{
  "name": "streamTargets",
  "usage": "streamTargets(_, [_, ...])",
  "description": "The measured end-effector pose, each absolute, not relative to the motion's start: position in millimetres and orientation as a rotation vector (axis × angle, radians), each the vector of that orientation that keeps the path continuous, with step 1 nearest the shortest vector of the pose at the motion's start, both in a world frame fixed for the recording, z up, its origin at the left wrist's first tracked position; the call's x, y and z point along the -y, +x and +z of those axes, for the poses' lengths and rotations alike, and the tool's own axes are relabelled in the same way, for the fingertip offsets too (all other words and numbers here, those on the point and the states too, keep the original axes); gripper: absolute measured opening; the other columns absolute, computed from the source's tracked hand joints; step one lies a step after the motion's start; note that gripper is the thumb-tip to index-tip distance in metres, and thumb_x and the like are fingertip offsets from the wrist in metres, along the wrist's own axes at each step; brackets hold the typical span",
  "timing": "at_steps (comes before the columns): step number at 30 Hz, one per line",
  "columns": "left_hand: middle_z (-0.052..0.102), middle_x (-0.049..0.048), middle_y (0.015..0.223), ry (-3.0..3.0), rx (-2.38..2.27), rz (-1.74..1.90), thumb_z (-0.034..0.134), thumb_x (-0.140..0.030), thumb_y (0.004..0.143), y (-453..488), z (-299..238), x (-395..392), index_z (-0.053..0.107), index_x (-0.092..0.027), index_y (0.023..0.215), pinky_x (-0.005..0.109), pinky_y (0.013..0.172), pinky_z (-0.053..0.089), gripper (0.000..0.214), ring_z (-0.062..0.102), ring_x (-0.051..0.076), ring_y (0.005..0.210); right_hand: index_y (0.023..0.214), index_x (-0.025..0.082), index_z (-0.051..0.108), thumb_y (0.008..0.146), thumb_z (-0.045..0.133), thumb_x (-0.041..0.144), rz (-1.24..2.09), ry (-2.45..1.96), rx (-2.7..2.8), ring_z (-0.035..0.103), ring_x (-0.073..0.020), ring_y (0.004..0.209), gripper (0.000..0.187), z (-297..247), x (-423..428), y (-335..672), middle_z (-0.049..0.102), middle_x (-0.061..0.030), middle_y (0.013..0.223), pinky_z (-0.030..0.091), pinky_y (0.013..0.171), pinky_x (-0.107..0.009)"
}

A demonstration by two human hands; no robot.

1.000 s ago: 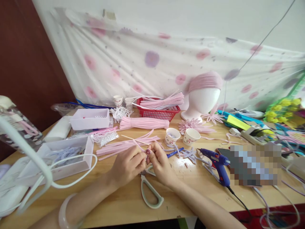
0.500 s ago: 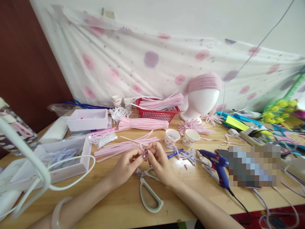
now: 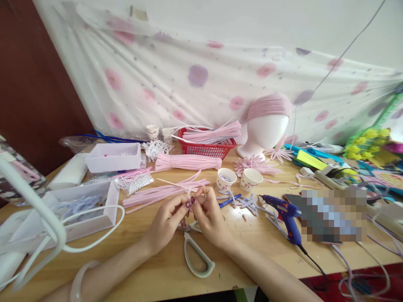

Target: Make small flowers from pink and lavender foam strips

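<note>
My left hand (image 3: pixel 166 219) and my right hand (image 3: pixel 211 214) meet above the table, fingertips touching. Between them they pinch a thin pink pipe cleaner (image 3: pixel 189 193); a small bend of it rises above the fingers, and most of the rest is covered. Both hands are closed. Under them lie scissors (image 3: pixel 211 266) with pale handles, their blades partly hidden. Just beyond the fingers are loose pink pipe cleaners (image 3: pixel 141 198), with a tied pink bundle (image 3: pixel 189 162) farther back. A blue pen (image 3: pixel 229 201) and cut lilac pieces (image 3: pixel 248 204) lie right of my right hand.
Two paper cups (image 3: pixel 251 180) stand behind the lilac pieces. A blue glue gun (image 3: pixel 288 218) with its cord lies to the right. White boxes (image 3: pixel 113 158) and a white curved stand (image 3: pixel 47 209) occupy the left. At the back are a red basket (image 3: pixel 204 149) and a foam head (image 3: pixel 266 130).
The view has shifted slightly. My hands stay together at nearly the same spot, still pinching the pipe cleaner, with only small finger movement.
</note>
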State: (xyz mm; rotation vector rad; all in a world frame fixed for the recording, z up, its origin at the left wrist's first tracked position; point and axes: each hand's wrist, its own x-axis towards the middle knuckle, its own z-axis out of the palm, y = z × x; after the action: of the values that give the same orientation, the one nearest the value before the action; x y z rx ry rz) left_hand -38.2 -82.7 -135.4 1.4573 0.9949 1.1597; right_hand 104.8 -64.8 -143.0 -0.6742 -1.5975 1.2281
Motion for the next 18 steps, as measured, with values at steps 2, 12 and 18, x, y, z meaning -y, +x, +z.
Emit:
streamTargets(2, [0.048, -0.0024, 0.065, 1.388, -0.973, 1.196, 0.055, -0.044, 0.089, -34.0, -137.1, 84.7, 0.056, -0.019, 0.073, 0.024, 0.053, 0.047, 0.029, 0.048, 0.012, 0.056, 0.096, 0.026, 0.034, 0.095, 0.045, 0.025, 1.164, -0.692, 1.573, 0.045, -0.0101, 0.054, 0.011, -147.5, 65.4, 103.1, 0.044, 0.006, 0.07, 0.04, 0.049, -0.021])
streamTargets(12, [0.038, -0.0059, 0.057, 0.797, -0.752, 1.073, 0.067, -0.034, 0.072, -26.6, -142.0, 82.4, 0.052, -0.018, 0.067, 0.018, 0.039, 0.031, 0.023, 0.029, 0.006, 0.045, 0.089, 0.026, 0.034, 0.097, 0.047, 0.03, 0.953, -0.644, 1.622, 0.047, -0.0129, 0.064, 0.016, -170.0, 60.9, 111.8, 0.044, 0.002, 0.078, 0.043, 0.06, -0.028])
streamTargets(18, [0.05, -0.0023, 0.067, 1.124, -0.842, 1.184, 0.063, -0.04, 0.082, -40.8, -140.9, 77.4, 0.061, -0.017, 0.076, 0.021, 0.048, 0.043, 0.024, 0.041, 0.008, 0.052, 0.093, 0.025, 0.039, 0.101, 0.038, 0.039, 1.1, -0.713, 1.471, 0.042, -0.0126, 0.054, 0.016, -150.7, 60.8, 112.0, 0.041, 0.0071, 0.061, 0.038, 0.056, -0.026])
